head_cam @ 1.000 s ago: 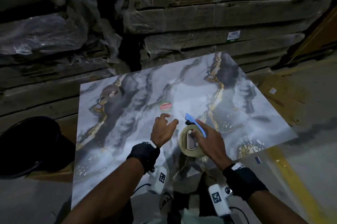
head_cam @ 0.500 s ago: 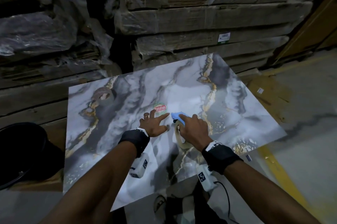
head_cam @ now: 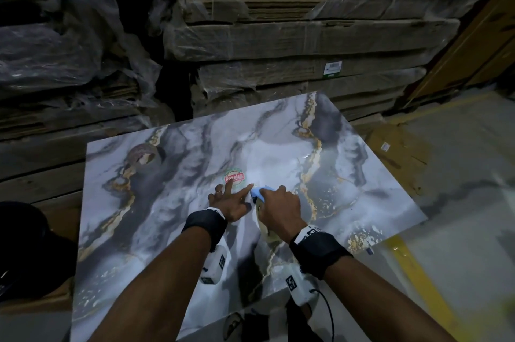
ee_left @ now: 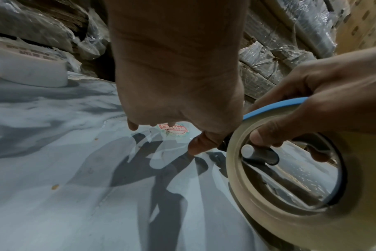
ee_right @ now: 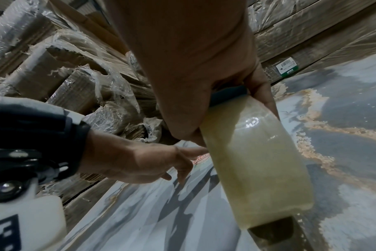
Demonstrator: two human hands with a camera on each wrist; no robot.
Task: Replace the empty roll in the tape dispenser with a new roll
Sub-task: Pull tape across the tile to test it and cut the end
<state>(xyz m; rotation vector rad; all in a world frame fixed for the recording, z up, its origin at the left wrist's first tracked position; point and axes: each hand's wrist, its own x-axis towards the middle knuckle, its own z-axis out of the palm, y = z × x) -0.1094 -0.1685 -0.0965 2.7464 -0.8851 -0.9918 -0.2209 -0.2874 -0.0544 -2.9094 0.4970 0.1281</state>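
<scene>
A roll of clear tape stands on edge on the marble-patterned board, seated in a small dispenser with a blue band. My right hand grips the dispenser and roll from above. In the left wrist view its thumb reaches inside the roll onto a dark bar. My left hand lies just left of it, fingers straight, index tip by the dispenser's front on the board. The right wrist view shows the roll's glossy outer face and the left hand beside it.
A brown ring like a bare tape core lies at the board's far left. A red and green sticker sits just ahead of my fingers. Wrapped stacks of flat cardboard rise behind the board. A dark round object sits at left, concrete floor with a yellow line at right.
Both hands have moved away from me across the board toward the sticker. The roll has turned from facing me to edge-on under my right hand. My left fingers have straightened onto the board.
</scene>
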